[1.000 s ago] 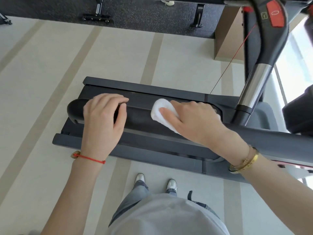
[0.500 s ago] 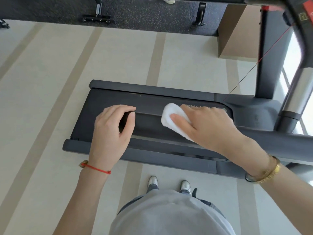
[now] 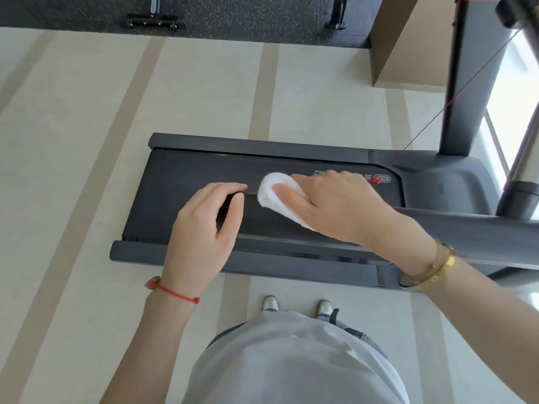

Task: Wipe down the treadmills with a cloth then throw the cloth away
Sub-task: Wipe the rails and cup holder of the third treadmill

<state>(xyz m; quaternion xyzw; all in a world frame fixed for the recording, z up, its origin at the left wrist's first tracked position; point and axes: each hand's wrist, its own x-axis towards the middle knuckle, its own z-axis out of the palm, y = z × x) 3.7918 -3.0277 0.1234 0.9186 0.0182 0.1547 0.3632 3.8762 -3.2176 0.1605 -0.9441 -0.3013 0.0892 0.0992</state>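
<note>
Striped floor, treadmill, handrail crossing, possibly blocking belt

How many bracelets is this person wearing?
2: a thin red string bracelet on the left wrist, and a gold metal bracelet on the right wrist. None other shows on the bare forearms.

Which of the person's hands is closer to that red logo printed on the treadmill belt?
Right. The right hand, holding the white cloth, partly covers the logo; the left hand grips the handrail end farther away.
</note>
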